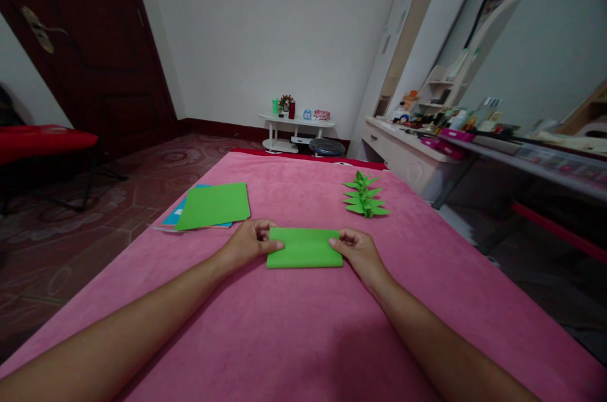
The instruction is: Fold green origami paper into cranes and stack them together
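Note:
A green sheet of paper [305, 249], doubled over into a wide rectangle with its rounded fold towards me, is held between both hands just over the pink cloth. My left hand [251, 241] pinches its left end, thumb on top and fingers curled behind. At the right end my right hand [360, 251] grips it the same way. Beyond my right hand stands a row of several green origami cranes [365, 196] with pointed wings. To the far left of the folded sheet lies a stack of green paper [215, 205], with blue sheets showing underneath.
Pink cloth [294, 326] covers the surface before me. A low white table [298, 121] with small items stands against the far wall. On the right is a dresser [403, 143] crowded with bottles and boxes. A red chair [45, 140] and dark door [80, 42] are at left.

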The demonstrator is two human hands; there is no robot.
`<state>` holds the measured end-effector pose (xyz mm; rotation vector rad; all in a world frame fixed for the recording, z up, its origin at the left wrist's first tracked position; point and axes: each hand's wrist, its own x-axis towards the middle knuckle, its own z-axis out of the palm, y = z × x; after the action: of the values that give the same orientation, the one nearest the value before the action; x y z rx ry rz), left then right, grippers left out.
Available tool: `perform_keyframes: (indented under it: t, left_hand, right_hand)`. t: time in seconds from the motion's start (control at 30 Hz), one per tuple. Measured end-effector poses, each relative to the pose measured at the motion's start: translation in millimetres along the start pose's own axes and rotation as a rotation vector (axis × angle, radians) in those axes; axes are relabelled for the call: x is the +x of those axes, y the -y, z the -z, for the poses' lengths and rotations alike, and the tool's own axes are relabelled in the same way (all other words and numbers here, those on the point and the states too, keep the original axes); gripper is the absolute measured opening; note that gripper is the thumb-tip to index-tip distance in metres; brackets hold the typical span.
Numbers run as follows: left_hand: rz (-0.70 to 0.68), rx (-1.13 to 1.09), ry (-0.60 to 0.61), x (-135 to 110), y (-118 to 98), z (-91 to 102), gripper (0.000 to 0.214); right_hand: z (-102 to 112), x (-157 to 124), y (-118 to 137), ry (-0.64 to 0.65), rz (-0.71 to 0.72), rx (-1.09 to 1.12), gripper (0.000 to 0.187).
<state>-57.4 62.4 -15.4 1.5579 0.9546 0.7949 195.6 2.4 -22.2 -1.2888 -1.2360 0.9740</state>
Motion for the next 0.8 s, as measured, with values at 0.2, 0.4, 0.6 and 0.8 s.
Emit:
perform_keyframes:
  t: [0.2,0.4,0.6,0.8]
  left_hand:
    - [0.022,-0.013,-0.042,0,-1,1.0,0.039]
    - [0.012,-0.020,-0.049,0,1,-1.1,0.039]
    - [0.015,-0.016,-0.002,3,6,1.0,0.034]
    - [0.006,-0.040,0.005,2,5,0.6,0.030]
  right_hand:
    - [2,4,-8,-0.011,-0.011,0.023,0.026]
    - [3,3,-6,-0.021,-0.014,0.046,0.026]
    - [0,0,0,-0.049,0.008,0.107,0.026]
    - [0,-1,1,-0.054,0.004,0.086,0.026]
